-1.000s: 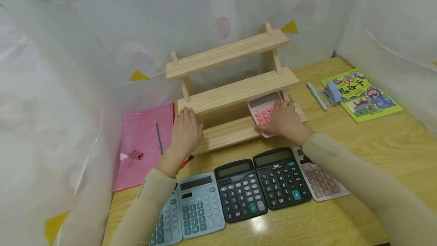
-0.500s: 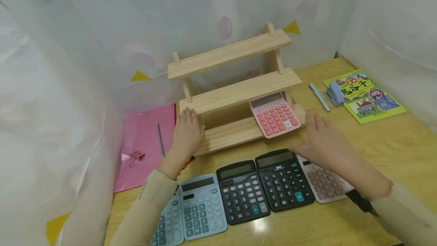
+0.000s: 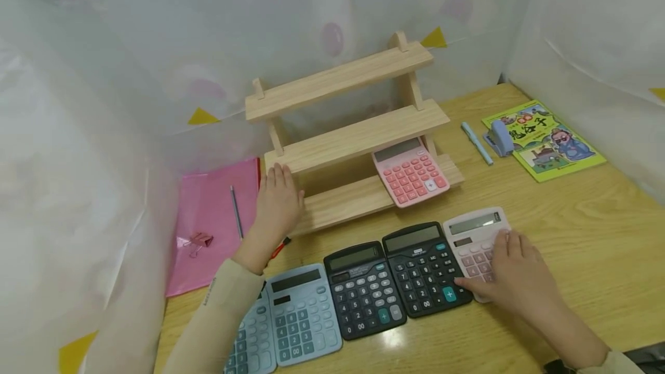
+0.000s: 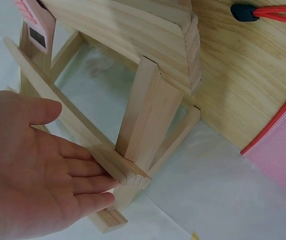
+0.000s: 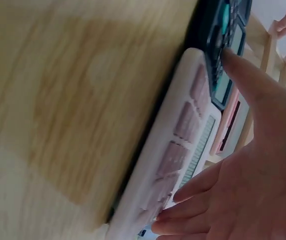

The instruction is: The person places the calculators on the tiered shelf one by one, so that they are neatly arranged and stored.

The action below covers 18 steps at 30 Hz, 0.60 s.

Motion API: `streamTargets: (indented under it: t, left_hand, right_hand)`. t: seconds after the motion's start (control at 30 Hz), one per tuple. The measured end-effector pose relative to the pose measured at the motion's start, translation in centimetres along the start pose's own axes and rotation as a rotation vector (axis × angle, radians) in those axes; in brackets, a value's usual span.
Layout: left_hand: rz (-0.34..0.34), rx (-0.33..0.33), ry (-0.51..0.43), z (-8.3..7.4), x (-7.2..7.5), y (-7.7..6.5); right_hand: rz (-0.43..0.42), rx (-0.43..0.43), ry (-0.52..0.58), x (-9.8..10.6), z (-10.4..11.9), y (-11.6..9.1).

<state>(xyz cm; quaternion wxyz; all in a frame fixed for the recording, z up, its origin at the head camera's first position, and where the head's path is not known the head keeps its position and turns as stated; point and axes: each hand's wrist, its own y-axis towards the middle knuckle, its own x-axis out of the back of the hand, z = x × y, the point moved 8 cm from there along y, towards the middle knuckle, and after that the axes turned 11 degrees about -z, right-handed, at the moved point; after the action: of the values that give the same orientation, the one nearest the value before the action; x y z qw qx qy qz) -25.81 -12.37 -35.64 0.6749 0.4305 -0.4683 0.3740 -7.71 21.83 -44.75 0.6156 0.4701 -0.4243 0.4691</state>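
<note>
My left hand (image 3: 279, 204) reaches to the left end of a three-tier wooden shelf (image 3: 358, 134), its straight fingers at the middle board's edge. In the left wrist view, that palm is spread beside the board. My right hand (image 3: 522, 273) lies over a pale pink calculator (image 3: 474, 224), fingers extended on its right part and covering many keys. The thumb points left, near a black calculator (image 3: 426, 270); the right wrist view shows the fingers loosely extended above the pale pink keys (image 5: 173, 157). A bright pink calculator (image 3: 413, 175) leans on the lowest shelf board.
Left of the black calculator lie another black one (image 3: 363, 293) and blue ones (image 3: 303, 316). A pink pouch (image 3: 208, 206) with a pencil and binder clip lies left of the shelf. At right are a pen (image 3: 476, 143), blue stapler (image 3: 500, 137) and booklet (image 3: 561, 149).
My right hand has let go of the bright pink calculator on the lowest board and moved down and right to the pale pink calculator. The left hand has stayed at the shelf.
</note>
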Motion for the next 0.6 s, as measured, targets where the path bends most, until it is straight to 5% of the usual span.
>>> streamTargets:
  t: [0.6]
  left_hand:
    - [0.064, 0.006, 0.027, 0.2, -0.3, 0.0]
  right_hand:
    - [0.078, -0.05, 0.084, -1.0, -1.8, 0.1]
